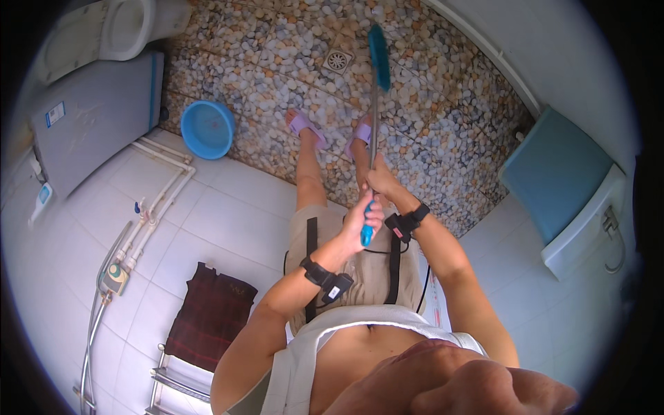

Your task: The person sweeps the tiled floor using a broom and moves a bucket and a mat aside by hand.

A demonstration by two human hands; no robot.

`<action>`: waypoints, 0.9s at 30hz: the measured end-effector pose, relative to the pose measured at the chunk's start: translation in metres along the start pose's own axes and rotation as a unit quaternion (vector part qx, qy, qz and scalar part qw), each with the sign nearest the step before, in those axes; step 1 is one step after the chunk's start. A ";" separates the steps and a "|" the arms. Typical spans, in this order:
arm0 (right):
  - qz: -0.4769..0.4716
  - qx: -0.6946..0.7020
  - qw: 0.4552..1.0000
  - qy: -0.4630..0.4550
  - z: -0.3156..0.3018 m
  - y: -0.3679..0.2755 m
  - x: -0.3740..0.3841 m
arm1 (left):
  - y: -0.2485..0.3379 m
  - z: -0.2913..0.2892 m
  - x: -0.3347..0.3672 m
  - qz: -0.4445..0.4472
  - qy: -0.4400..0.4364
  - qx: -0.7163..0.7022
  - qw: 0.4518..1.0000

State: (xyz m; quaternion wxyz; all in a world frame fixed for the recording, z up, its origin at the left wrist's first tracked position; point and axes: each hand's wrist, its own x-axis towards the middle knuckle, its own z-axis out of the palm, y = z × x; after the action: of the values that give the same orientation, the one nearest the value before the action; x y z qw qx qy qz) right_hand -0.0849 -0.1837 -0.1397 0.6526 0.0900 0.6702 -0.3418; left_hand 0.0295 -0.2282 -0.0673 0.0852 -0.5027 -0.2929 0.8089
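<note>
I hold a long-handled scrub brush with both hands. Its metal shaft (374, 121) runs away from me over the pebble-patterned floor (277, 41), and its teal bristle head (379, 57) is at the far end, right of a round-holed floor drain (337, 61). My left hand (362, 218) is closed around the blue grip end (367, 234), close to my body. Farther up, my right hand (382, 178) wraps the shaft. Whether the bristles touch the floor I cannot tell. My feet, in lilac slippers (302, 124), stand either side of the shaft's line.
A blue basin (207, 129) is at the left, near a grey panel-sided appliance (97, 114) and a toilet (128, 28). Wall pipes (162, 190) and a dark red cloth (213, 315) on a metal rack are nearer. A washbasin (584, 225) with a teal front (553, 173) stands right.
</note>
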 end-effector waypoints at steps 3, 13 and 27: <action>-0.021 0.062 0.998 -0.004 -0.006 -0.006 -0.036 | -0.032 0.031 -0.018 -0.021 0.015 0.035 0.999; -0.013 0.007 0.994 0.110 -0.040 0.011 0.015 | 0.005 0.020 0.041 -0.087 -0.011 0.022 0.996; -0.044 0.093 0.994 0.025 0.022 0.009 -0.046 | -0.021 0.031 -0.056 -0.035 0.062 0.163 0.984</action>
State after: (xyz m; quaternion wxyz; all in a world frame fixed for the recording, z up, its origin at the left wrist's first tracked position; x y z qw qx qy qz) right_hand -0.0558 -0.1748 -0.0981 0.6089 0.1297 0.6546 -0.4288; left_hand 0.0262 -0.2476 -0.0033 0.2124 -0.5209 -0.1693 0.8092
